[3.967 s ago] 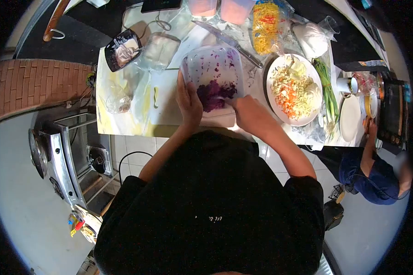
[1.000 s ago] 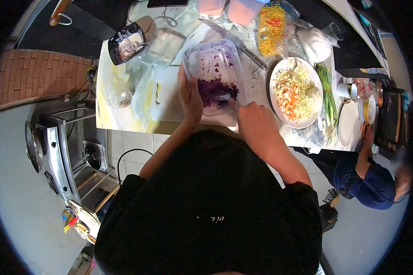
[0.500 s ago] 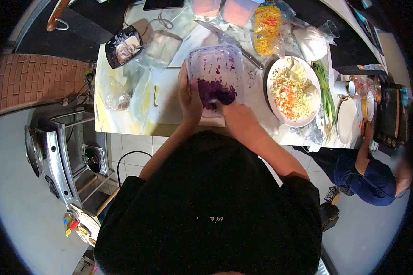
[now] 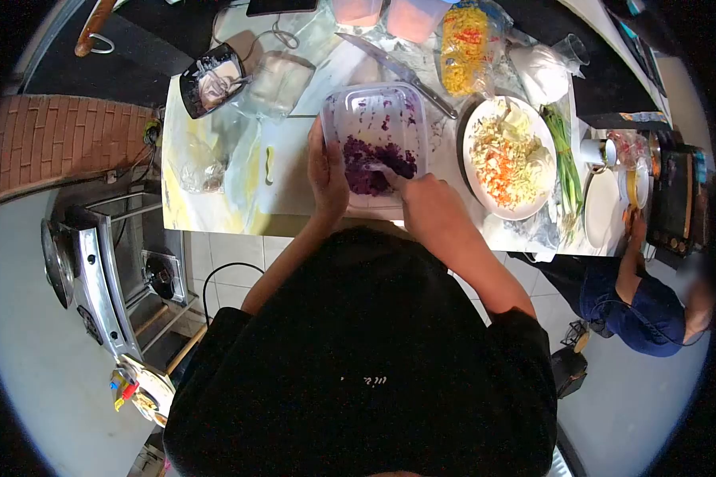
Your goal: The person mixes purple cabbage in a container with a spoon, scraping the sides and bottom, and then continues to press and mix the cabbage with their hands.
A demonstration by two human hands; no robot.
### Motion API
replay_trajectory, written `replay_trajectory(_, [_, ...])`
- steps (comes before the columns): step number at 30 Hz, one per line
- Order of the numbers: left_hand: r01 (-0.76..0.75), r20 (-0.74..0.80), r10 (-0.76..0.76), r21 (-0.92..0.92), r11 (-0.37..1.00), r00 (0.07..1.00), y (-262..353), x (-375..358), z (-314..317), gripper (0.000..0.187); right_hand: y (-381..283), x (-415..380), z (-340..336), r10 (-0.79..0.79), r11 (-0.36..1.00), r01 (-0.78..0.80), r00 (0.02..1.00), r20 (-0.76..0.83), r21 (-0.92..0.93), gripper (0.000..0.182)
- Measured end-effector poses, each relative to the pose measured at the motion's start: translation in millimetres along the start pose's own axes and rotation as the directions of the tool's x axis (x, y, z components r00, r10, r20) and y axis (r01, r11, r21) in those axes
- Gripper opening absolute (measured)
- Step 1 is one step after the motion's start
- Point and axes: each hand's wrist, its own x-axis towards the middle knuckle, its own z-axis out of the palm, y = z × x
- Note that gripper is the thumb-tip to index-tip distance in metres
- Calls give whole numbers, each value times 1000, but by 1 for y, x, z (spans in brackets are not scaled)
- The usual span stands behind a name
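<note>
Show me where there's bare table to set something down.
The widest bare patch of table lies between the green strip and the left hand. A narrower gap runs between the tub and the heaped plate. It is crowded around the knife and bag of yellow pieces, and by the green onions.

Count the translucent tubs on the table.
3: first tub against the left hand; second tub and third tub at the picture's top edge, partly cut off. Others may be hidden.
</note>
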Motion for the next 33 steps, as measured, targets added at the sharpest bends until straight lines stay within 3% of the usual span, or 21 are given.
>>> replay_trajectory(2, [-15,-12,15,9,1000,1000,-2,-2,2,41,-6,-8,-17,60,998,-60,996,68,-11,41])
replay_trajectory(5, [-17,-11,18,54,998,1000,4,3,7,42,2,-3,28,-30,999,30,999,19,-13,39])
replay_trajectory(9, [-48,45,44,92,995,998,8,9,12,46,11,3,24,-8,1000,8,1000,12,-23,35])
replay_trajectory(12, [-27,34,24,83,996,999,12,8,11,55,5,-12,-13,179,984,-179,984,-11,-12,48])
replay_trajectory(13, [7,11,-8,75,997,1000,14,8,12,64,8,-12,-8,181,983,-181,983,-10,-14,48])
replay_trajectory(16, [-30,9,29,122,992,1000,16,10,14,62,27,-5,28,176,983,-181,980,-96,-43,47])
replay_trajectory(18, [-6,-10,7,83,997,1000,15,13,14,62,40,1,48,56,998,-55,997,-48,22,36])
replay_trajectory(22, [4,-9,-3,67,998,1000,13,7,14,58,16,-6,-8,77,996,-76,996,-39,37,32])
replay_trajectory(24, [-19,15,18,104,994,1000,17,6,13,57,13,-3,-15,247,968,-243,964,-95,54,35])
replay_trajectory(25, [-45,38,40,138,989,998,19,7,13,57,22,2,4,249,968,-245,964,-96,53,35])
replay_trajectory(27, [-35,27,33,109,993,999,16,8,13,56,38,17,43,-6,978,34,991,-133,206,40])
replay_trajectory(31, [-41,6,41,5,999,999,10,6,12,58,22,6,24,28,990,-19,998,-61,143,40])
replay_trajectory(33, [-39,26,39,19,999,999,12,7,11,57,14,2,-4,112,984,-94,987,-113,150,43])
